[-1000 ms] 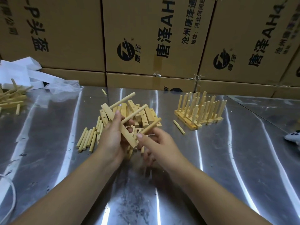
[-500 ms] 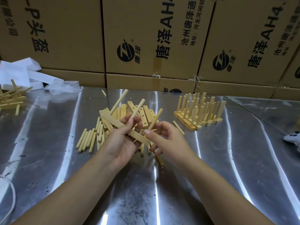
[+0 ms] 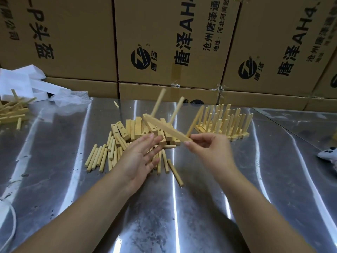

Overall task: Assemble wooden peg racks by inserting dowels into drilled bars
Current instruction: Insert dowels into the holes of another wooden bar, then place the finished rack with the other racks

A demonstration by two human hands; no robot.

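My right hand [image 3: 209,150] pinches the near end of a peg rack [image 3: 166,128], a wooden bar with three dowels standing up from it, lifted above the table. My left hand [image 3: 140,157] hovers flat, palm up and fingers straight, just left of the bar and holds nothing. Under both hands lies a heap of drilled bars [image 3: 127,128] and loose dowels [image 3: 102,157]. Several finished racks [image 3: 226,123] stand in a group to the right.
The table is shiny metal [image 3: 54,161]. Cardboard boxes [image 3: 164,42] wall off the back. More wooden parts [image 3: 12,112] and white foam and plastic [image 3: 23,83] sit at the far left. A white game controller [image 3: 328,154] lies at the right edge.
My left hand let go of the bar and opened flat. My right hand now carries the rack alone, raised and shifted rightward toward the finished racks.
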